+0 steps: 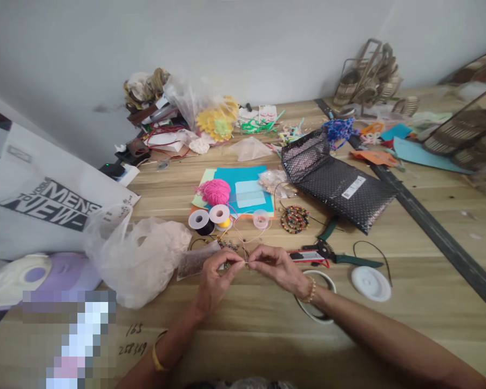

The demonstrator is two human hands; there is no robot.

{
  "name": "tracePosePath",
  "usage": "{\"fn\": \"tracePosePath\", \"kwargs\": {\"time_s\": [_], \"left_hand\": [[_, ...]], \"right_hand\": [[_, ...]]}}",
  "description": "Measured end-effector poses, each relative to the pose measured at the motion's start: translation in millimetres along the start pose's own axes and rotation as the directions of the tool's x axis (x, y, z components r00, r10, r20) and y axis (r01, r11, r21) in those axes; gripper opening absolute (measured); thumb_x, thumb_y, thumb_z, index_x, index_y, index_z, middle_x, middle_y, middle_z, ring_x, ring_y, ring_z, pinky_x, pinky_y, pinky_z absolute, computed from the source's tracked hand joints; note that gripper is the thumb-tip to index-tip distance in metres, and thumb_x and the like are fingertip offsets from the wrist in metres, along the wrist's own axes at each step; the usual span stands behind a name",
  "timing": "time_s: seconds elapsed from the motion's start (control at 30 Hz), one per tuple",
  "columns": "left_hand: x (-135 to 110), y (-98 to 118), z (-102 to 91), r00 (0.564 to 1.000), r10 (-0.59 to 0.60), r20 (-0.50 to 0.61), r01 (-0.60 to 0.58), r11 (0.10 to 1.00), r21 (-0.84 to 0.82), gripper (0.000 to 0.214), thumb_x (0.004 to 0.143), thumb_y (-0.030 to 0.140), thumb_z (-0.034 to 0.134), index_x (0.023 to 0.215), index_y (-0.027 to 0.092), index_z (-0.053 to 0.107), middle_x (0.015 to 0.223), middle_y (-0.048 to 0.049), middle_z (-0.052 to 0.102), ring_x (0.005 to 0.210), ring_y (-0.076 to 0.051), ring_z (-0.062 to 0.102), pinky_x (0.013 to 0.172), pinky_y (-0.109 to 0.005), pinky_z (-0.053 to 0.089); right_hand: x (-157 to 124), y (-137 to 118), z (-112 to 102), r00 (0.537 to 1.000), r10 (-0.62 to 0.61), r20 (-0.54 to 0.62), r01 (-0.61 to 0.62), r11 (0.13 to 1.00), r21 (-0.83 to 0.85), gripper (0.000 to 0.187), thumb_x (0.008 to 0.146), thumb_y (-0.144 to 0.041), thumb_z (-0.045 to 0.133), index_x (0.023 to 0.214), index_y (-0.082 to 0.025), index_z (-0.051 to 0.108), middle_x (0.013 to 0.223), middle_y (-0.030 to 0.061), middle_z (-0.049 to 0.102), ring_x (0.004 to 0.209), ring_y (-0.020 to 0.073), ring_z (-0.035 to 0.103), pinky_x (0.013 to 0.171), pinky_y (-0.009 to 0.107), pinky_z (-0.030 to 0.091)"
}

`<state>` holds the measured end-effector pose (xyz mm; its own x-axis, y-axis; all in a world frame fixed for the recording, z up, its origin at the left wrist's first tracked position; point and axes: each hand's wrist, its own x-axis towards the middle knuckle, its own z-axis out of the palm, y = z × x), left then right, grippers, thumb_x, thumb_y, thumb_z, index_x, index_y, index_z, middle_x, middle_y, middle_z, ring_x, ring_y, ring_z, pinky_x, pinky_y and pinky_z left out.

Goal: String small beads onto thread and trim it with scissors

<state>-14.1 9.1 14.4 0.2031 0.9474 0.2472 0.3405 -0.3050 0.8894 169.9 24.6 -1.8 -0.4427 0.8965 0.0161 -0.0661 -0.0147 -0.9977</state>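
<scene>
My left hand (219, 273) and my right hand (276, 265) meet above the wooden table, each pinching a thin pale cord (244, 246) between thumb and fingertips. The cord loops up from the fingertips toward the spools. Just beyond my hands stand a black thread spool (201, 221) and a yellow thread spool (220, 216), with a small clear spool (261, 219) to their right. Small loose beads (229, 246) lie behind my left hand, partly hidden by it. Beside that hand rests a clear bag of dark beads (196, 260). What sits exactly between the fingertips is too small to make out.
Right of my hands lie a red utility knife (305, 255), green-handled pliers (328, 248), a beaded strand (295, 219) and a white spool (371, 283). A white ring (316, 319) is under my right wrist. Farther back are pink yarn (214, 192) and a black bubble mailer (340, 183); a plastic bag (146, 259) sits left.
</scene>
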Motion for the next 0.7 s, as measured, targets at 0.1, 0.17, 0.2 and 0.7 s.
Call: {"fn": "tracePosePath", "kwargs": {"time_s": [0.1,0.17,0.2,0.7], "left_hand": [[3,-2,-9.4,0.997,0.066,-0.039,-0.060,0.990,0.127,0.010,0.082,0.020,0.060,0.074,0.016,0.065,0.074,-0.0025,0.064,0.072,-0.015,0.059,0.068,-0.026,0.046],[6,-5,-16.5,0.992,0.123,-0.035,-0.111,0.966,0.235,0.009,0.083,0.019,0.059,0.077,0.017,0.066,0.077,-0.0037,0.065,0.075,-0.016,0.060,0.071,-0.028,0.047],[8,-8,-19.6,0.989,0.150,-0.013,-0.140,0.944,0.298,0.009,0.083,0.019,0.059,0.079,0.017,0.066,0.078,-0.0043,0.066,0.077,-0.016,0.059,0.072,-0.029,0.047],[5,-15,-23.6,0.945,0.101,0.313,-0.287,0.717,0.635,0.016,0.084,0.015,0.053,0.074,0.022,0.062,0.087,-0.0057,0.057,0.104,-0.026,0.047,0.089,-0.044,0.045]], "right_hand": [[1,1,-1,0.999,0.024,-0.042,-0.023,1.000,0.020,0.028,0.079,-0.043,0.065,0.074,-0.015,0.061,0.063,-0.0015,0.053,0.059,0.0104,0.046,0.057,0.024,0.037],[1,2,-1,0.997,0.043,-0.056,-0.041,0.998,0.040,0.029,0.079,-0.043,0.064,0.074,-0.015,0.059,0.061,-0.0031,0.049,0.055,0.0090,0.042,0.055,0.023,0.034],[1,2,-2,0.997,0.050,-0.056,-0.048,0.998,0.045,0.029,0.080,-0.043,0.064,0.074,-0.015,0.058,0.060,-0.0035,0.048,0.055,0.0086,0.040,0.054,0.022,0.034],[2,6,-2,0.998,0.034,-0.059,-0.034,0.999,-0.008,0.033,0.079,-0.047,0.063,0.073,-0.015,0.058,0.064,-0.0012,0.052,0.059,0.0101,0.045,0.057,0.023,0.036]]}}
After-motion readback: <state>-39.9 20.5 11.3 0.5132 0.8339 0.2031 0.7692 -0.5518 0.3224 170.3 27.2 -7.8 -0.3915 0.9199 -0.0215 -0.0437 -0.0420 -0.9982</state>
